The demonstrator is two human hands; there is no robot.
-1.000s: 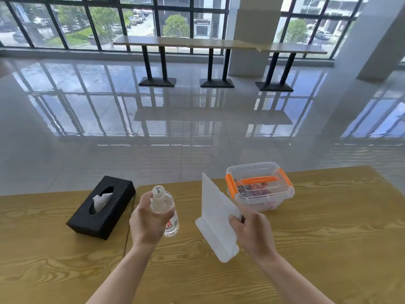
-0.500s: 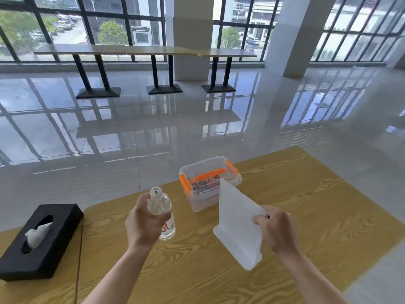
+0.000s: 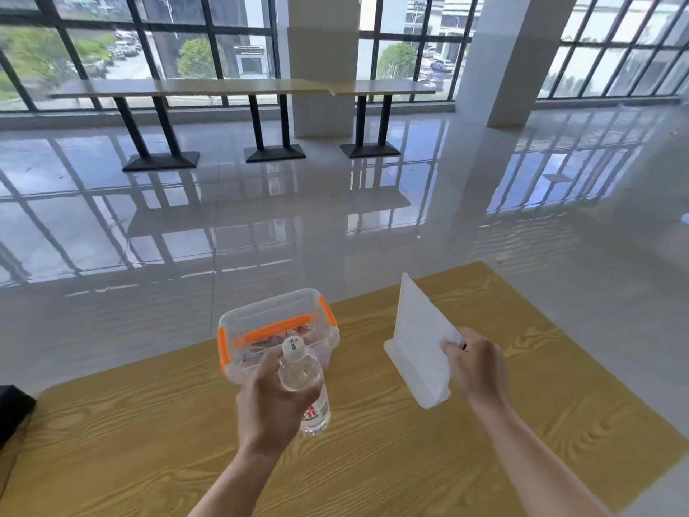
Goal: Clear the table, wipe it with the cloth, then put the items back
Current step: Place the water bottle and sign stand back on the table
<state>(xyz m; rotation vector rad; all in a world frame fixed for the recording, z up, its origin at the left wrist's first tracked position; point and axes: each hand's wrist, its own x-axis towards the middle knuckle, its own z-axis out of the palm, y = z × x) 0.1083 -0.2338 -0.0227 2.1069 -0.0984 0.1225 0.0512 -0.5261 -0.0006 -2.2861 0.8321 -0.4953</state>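
At the far left edge, a black object (image 3: 13, 412) is being cut off by the frame, so only a dark corner resting on the wooden table (image 3: 149, 442) is being shown and its kind cannot be told. Nearer the middle, a clear plastic box (image 3: 276, 330) with orange clips and an orange handle is being seen standing on the table; its contents are being blurred by the lid and walls, and only pinkish and pale shapes are being made out. The box's near side is being partly hidden by the water bottle (image 3: 304, 389), which is being gripped around its body by the left hand (image 3: 270, 404), fingers clenched about it. The bottle is being held upright, in front of the box. Small printed characters are being shown on its white cap, too small to be read, and red marks on its label are being partly covered by the thumb and cannot be read either.

To the right, a white sign stand (image 3: 419, 352) with a flat base is being held tilted, its lower part being seen against the table's right half. Its edge is being pinched by the right hand (image 3: 479, 365); the fingertips are being hidden behind the sheet. No writing is being shown on its visible face. Whether the base is being kept off the table or touching it cannot be told. A cloth is not being made out anywhere.
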